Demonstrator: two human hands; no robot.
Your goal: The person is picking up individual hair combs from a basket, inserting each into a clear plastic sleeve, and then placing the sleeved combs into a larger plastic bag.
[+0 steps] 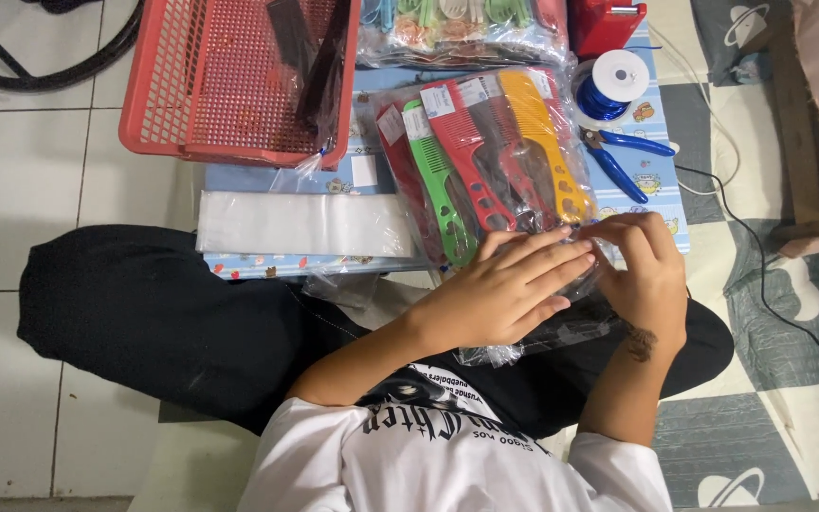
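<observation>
Red basket (239,85) — blue pliers (618,156), yellow comb (542,133).
</observation>
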